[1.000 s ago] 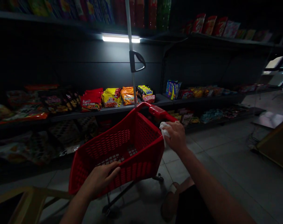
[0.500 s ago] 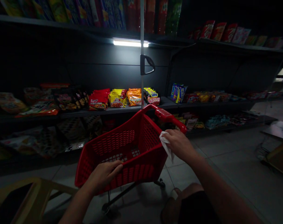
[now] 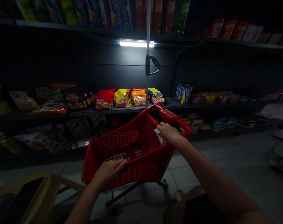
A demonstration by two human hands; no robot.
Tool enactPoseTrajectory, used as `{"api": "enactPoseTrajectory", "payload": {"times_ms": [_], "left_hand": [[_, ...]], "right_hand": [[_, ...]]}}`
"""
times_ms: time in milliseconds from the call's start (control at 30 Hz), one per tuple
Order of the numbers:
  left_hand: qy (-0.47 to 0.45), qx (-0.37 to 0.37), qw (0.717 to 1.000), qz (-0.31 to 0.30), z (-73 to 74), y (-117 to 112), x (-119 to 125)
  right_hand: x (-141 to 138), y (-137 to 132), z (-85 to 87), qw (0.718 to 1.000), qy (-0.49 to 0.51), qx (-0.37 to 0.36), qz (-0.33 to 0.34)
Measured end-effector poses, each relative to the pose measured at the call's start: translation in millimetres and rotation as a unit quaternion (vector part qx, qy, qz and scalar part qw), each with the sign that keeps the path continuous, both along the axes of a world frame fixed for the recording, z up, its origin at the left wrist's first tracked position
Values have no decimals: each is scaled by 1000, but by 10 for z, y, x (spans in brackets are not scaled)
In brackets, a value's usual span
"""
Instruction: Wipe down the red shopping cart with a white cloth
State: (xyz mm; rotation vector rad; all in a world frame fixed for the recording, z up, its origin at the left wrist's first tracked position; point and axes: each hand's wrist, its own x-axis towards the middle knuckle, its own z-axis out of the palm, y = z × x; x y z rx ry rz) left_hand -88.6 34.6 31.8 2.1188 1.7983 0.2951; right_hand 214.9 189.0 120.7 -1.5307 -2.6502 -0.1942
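A red plastic shopping basket on wheels stands tilted in front of me in a dim shop aisle. My left hand grips its near rim, fingers curled over the edge. My right hand is closed on a white cloth and presses it against the inside of the basket's right wall, just below the red handle. A grey pole with a black grip rises from behind the basket.
Dark shelves with bright snack and noodle packets run across the back under a lit strip lamp. A yellow-green plastic stool sits at lower left. Grey floor tiles spread to the right. My knee shows below.
My right hand has moved with the cloth from the outer right rim to the inside of the right wall. The view has shifted left; my left hand keeps its hold.
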Motion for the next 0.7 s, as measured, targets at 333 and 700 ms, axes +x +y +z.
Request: {"api": "enactPoseTrajectory", "payload": {"times_ms": [333, 700], "left_hand": [[59, -16, 998, 24, -81, 86, -41], [53, 14, 998, 7, -124, 26, -168]], "right_hand": [[-109, -893, -296, 982, 107, 54, 147], [259, -1082, -559, 952, 121, 105, 260]]}}
